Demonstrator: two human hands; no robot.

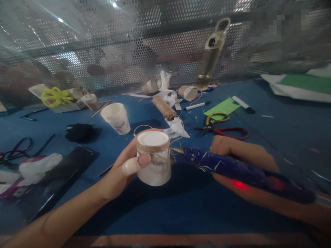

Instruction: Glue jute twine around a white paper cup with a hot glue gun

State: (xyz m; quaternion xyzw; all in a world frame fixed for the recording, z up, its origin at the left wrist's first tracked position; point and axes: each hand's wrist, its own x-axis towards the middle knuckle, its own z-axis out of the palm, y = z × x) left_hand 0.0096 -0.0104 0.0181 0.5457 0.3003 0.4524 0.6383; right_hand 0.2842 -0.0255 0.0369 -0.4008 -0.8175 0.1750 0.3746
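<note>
My left hand is wrapped round a white paper cup, turned with its base up. Jute twine circles the cup near its upper end, and loose strands hang at its right side. In my right hand is a blue hot glue gun with a red light glowing on it. The metal nozzle points left and meets the twine at the cup's right side; whether it touches the cup itself I cannot tell.
Stacked paper cups stand behind on the blue table. Red-and-yellow-handled scissors, a twine roll, a marker and green paper lie beyond. A tall bottle leans by the perforated metal screen. A black pouch is at left.
</note>
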